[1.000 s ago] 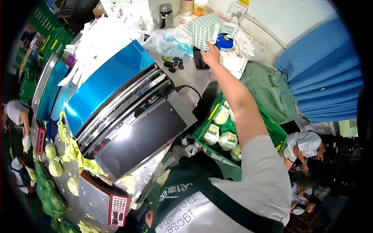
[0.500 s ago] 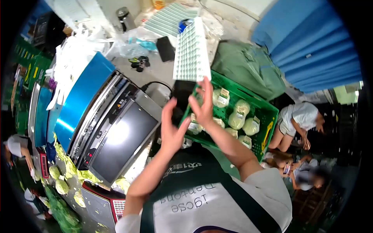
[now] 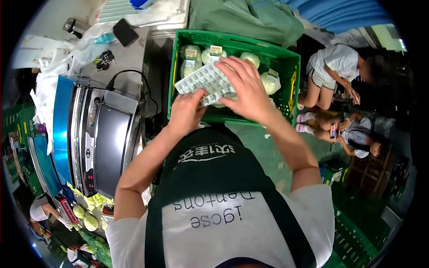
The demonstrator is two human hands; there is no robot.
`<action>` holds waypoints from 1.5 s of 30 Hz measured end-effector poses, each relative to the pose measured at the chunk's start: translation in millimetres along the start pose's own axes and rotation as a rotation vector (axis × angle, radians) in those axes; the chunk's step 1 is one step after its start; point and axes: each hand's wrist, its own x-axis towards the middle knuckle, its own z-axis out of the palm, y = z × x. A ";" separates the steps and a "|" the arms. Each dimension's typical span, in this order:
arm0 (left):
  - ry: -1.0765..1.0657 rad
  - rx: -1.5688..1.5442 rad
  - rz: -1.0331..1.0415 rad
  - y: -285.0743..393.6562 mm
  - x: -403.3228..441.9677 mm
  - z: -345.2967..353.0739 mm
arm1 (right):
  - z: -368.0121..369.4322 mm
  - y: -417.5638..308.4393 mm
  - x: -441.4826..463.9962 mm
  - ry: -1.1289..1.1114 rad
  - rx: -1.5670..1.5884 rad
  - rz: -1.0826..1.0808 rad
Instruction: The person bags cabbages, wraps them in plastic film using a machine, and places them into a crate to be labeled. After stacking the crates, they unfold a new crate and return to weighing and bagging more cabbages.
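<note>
A pale sheet of printed labels (image 3: 203, 81) is tilted over a green plastic crate (image 3: 241, 39). My left hand (image 3: 187, 111) pinches its lower edge, with the thumb on top. My right hand (image 3: 247, 89) grips its right side between thumb and fingers. Beneath and around the sheet, several wrapped cabbages lie in the crate. One labelled cabbage (image 3: 191, 67) is at the far left corner, and another cabbage (image 3: 270, 84) is to the right of my right hand. The sheet and my hands hide part of the crate's contents.
Left of the crate stands a wrapping machine (image 3: 111, 143) with a dark plate and a black cable. A phone (image 3: 125, 32) and keys (image 3: 104, 60) lie on the table behind it. Green cloth (image 3: 246, 20) is piled beyond the crate. Two people sit at the right.
My empty, spread hands have closed on the label sheet, which came from the table behind to above the crate. The view has turned, bringing the crate nearer the middle.
</note>
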 end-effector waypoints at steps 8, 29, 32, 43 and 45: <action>-0.027 -0.912 -0.426 -1.0 14.5 -2.8 | 16.2 73.3 -29.7 -0.459 0.646 0.410; -0.076 -0.870 -0.772 11.9 85.6 80.2 | 50.2 136.4 -81.0 -0.042 0.439 0.180; -0.070 -0.875 -0.888 -2.1 85.3 89.8 | 55.2 139.7 -89.6 -0.071 0.448 0.140; 0.065 -0.727 -0.800 -16.5 66.6 77.1 | 131.7 388.4 -158.0 0.172 0.129 1.526; 0.062 -0.727 -0.822 -15.4 65.2 73.6 | 127.0 382.9 -153.4 -0.100 -0.006 1.481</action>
